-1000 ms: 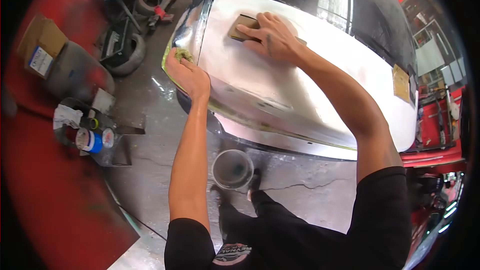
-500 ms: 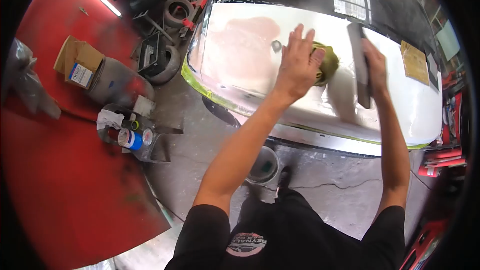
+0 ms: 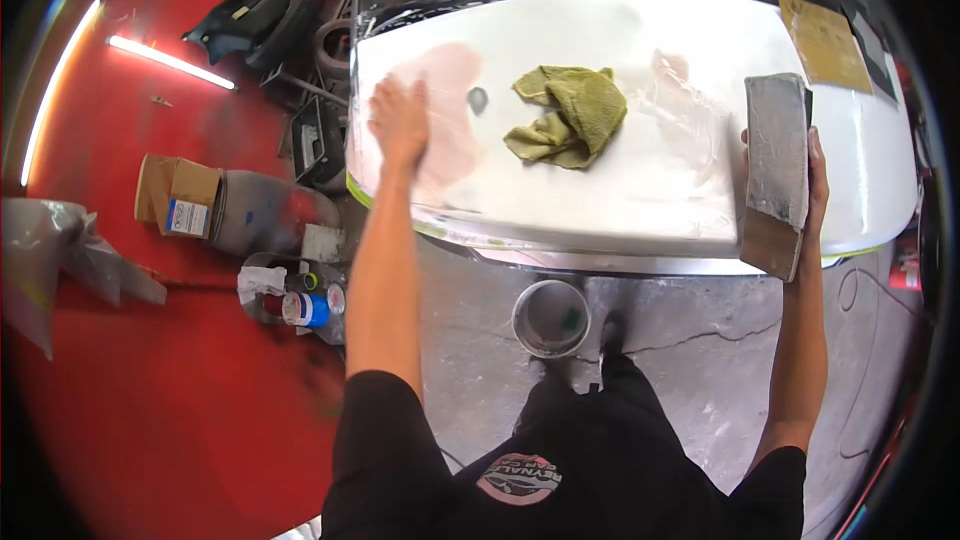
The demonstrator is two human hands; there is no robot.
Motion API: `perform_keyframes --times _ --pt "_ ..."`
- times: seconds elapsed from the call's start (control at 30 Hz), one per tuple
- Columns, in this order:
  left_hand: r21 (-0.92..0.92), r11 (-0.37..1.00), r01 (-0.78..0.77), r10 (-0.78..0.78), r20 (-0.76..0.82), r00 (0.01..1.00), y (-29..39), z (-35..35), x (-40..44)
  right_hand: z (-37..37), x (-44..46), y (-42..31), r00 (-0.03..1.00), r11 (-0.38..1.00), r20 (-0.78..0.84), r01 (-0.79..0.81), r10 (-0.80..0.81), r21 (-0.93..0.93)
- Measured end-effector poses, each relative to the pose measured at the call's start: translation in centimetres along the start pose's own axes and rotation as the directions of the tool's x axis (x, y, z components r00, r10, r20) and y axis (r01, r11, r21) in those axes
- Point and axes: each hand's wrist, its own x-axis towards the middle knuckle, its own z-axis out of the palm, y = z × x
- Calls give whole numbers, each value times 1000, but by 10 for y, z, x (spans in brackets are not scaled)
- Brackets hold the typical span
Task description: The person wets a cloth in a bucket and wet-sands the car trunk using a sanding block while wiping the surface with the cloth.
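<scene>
A white car panel [image 3: 560,205] spreads out before me, with a pinkish patch [image 3: 450,100] on its left part. My left hand [image 3: 400,125] lies over that patch, fingers stretched out, holding nothing. A crumpled olive-green cloth [image 3: 575,115] rests on the middle of the panel. My right hand [image 3: 818,185] grips a long sanding block [image 3: 777,155] over the panel's right side. Its worn grey face is turned up towards me, and most of the fingers are hidden behind it.
A bucket [image 3: 552,318] stands on the concrete floor by my feet. A brown sandpaper sheet [image 3: 825,40] lies at the panel's far right. Leftward are a cardboard box [image 3: 180,195], a blue-labelled can [image 3: 307,310] and a red wall [image 3: 190,390].
My left hand has left the green cloth and moved left onto the pinkish patch. The sanding block has turned in my right hand, its grey face now showing. The view has shifted.
</scene>
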Motion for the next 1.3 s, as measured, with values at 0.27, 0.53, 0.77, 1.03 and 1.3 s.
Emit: perform_keyframes --times 0.27,0.53,0.77,1.03,1.3 --pt "11 996 88 -88 8 996 -33 -6 -50 10 -1 1 1000 1000 2 -13 13 17" --pt "12 999 -46 46 51 998 1 -13 -166 2 -6 7 999 999 -7 -42 42 17" --pt "61 992 -106 101 89 991 52 -20 -157 1 -6 6 1000 998 3 -3 3 -57" --pt "11 919 395 -395 23 918 -47 -19 -25 8 -7 7 999 1000 -49 -7 6 -14" --pt "127 977 170 -177 49 983 9 -9 -76 -7 -1 10 999 999 39 -16 17 -32"
